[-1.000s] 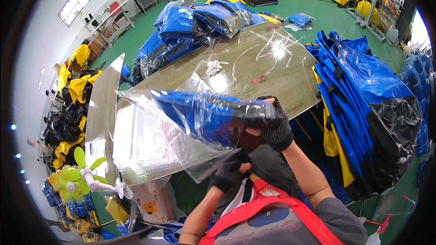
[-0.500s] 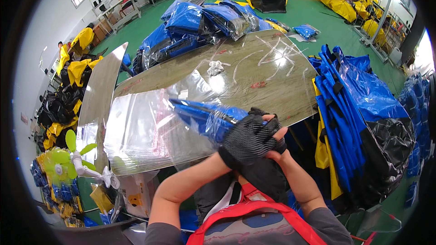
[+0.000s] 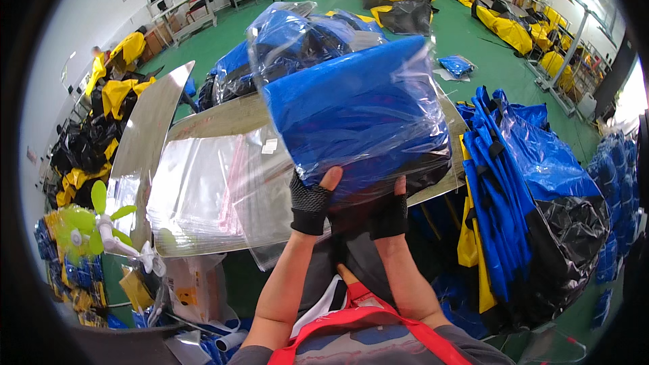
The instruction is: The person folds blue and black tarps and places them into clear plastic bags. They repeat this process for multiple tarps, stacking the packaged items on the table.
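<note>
A folded blue and black tarpaulin item in a clear plastic bag is held up in front of me, tilted over the table. My left hand, in a black fingerless glove, grips its near left edge, thumb on top and the other fingers hidden beneath. Gripping the near edge farther right is my right hand, also gloved, with its thumb on the plastic. To the left of the package lies a stack of flat clear plastic bags; one loose bag hangs over the table's front edge.
Behind the table rises a heap of bagged blue packages. Folded blue tarpaulin pieces stand at the right. A green fan is clipped at the table's left. Another small blue package lies on the green floor.
The package has been raised and turned so its broad blue face shows. My hands, close together before, are now apart, each on its near edge.
</note>
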Demonstrator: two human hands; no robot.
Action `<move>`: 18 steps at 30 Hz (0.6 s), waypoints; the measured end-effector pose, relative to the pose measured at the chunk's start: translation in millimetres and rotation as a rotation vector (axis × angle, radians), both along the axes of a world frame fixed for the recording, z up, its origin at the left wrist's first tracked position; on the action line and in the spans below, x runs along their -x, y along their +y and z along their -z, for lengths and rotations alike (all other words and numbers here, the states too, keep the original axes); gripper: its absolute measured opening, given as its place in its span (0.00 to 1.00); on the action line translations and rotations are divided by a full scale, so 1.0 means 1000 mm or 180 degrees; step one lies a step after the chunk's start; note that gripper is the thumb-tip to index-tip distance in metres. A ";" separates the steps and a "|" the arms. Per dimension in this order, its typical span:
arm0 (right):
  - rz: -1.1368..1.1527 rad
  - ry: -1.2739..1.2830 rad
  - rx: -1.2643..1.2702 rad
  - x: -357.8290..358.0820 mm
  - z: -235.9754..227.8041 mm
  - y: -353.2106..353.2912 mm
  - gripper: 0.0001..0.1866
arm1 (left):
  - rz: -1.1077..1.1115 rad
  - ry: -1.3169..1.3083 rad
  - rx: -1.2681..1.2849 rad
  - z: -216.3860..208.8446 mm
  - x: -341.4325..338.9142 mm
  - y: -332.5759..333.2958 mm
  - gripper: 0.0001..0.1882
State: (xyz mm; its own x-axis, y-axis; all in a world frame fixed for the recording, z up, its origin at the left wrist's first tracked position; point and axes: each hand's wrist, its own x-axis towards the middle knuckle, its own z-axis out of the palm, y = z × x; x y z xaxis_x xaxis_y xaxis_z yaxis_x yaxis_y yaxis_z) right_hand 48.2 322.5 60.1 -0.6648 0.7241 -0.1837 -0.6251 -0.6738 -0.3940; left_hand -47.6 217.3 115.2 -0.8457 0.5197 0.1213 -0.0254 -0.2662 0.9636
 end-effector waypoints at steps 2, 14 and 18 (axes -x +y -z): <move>-0.0118 0.0201 0.0114 0.005 -0.020 -0.005 0.32 | -0.0156 0.0485 0.0073 0.022 -0.015 0.011 0.31; -0.0094 -0.0053 0.0162 0.014 -0.008 0.007 0.30 | 0.0117 0.0252 -0.0646 0.016 0.015 -0.016 0.33; 0.0479 -0.0029 0.0242 0.026 0.020 0.014 0.25 | -0.0610 0.0446 0.0049 0.078 -0.028 -0.008 0.24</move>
